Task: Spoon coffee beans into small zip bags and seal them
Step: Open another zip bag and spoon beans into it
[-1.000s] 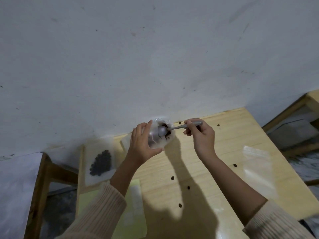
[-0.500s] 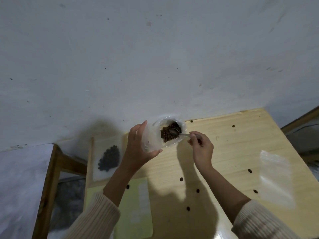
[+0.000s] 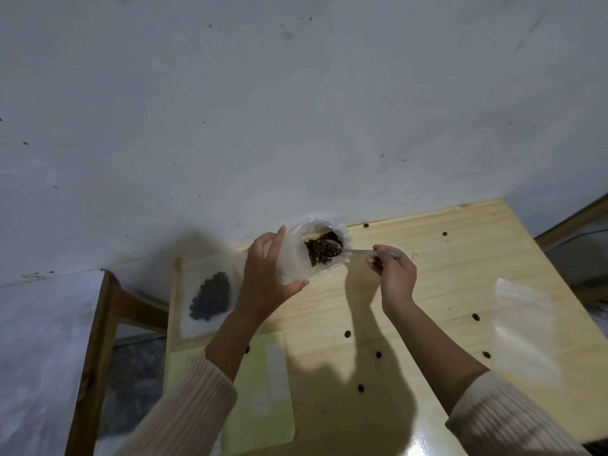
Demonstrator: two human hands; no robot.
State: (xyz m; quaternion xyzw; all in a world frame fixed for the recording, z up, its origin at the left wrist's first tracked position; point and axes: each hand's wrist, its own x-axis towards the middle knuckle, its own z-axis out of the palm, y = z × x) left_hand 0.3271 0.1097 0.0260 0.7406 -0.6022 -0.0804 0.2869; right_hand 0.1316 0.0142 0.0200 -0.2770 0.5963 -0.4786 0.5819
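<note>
My left hand (image 3: 268,274) grips a clear plastic container (image 3: 296,261) lined with a bag, tilted toward me, with brown coffee beans (image 3: 320,250) inside. My right hand (image 3: 393,274) pinches the handle of a metal spoon (image 3: 365,252), whose bowl is buried in the beans. A small zip bag (image 3: 210,296) holding dark beans lies flat at the table's left edge. An empty clear zip bag (image 3: 523,327) lies on the right side of the table.
The light wooden table (image 3: 444,291) stands against a white wall (image 3: 296,110). Several loose beans (image 3: 378,354) are scattered on it. A pale green sheet (image 3: 263,390) lies near the front left. A wooden frame (image 3: 98,324) stands left of the table.
The container has tilted toward me, showing the beans. The spoon has dipped from above the opening into the beans, and my right hand has dropped lower.
</note>
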